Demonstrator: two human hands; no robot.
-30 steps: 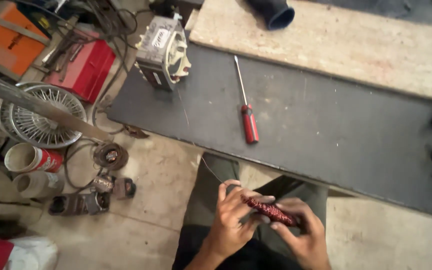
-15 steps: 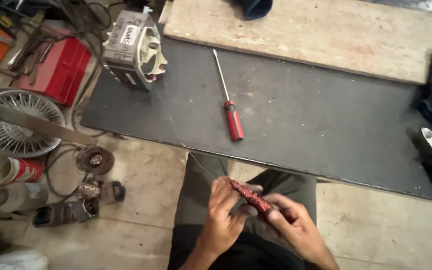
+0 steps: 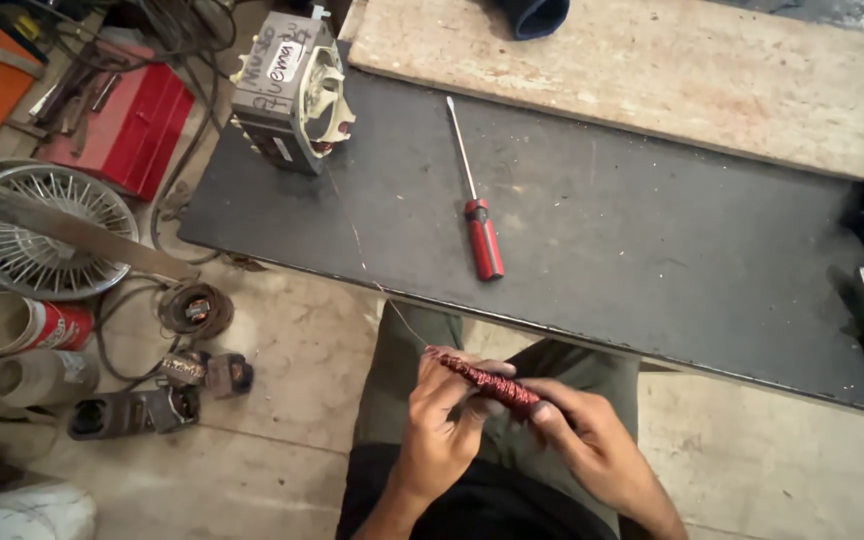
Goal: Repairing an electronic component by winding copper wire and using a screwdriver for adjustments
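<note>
Both hands grip a red wire bundle (image 3: 484, 381) over the lap, just off the dark table's near edge (image 3: 592, 335). Left hand (image 3: 442, 420) fingers close on one end; right hand (image 3: 592, 440) fingers pinch the other. The screwdriver (image 3: 480, 226) lies well apart on the table.

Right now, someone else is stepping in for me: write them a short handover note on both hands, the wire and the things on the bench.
Left hand: fingers closed round the near end of the wire bundle, a slim stick wrapped in reddish copper wire.
Right hand: pinching the bundle's other end.
A thin wire strand runs taut from the bundle up to the motor stator on the dark bench.
Red-handled screwdriver lies loose on the bench, untouched.
Done: a good length of wire is wound on the bundle.
Left: the strand is still joined to the stator; how much remains there I cannot tell.
</note>
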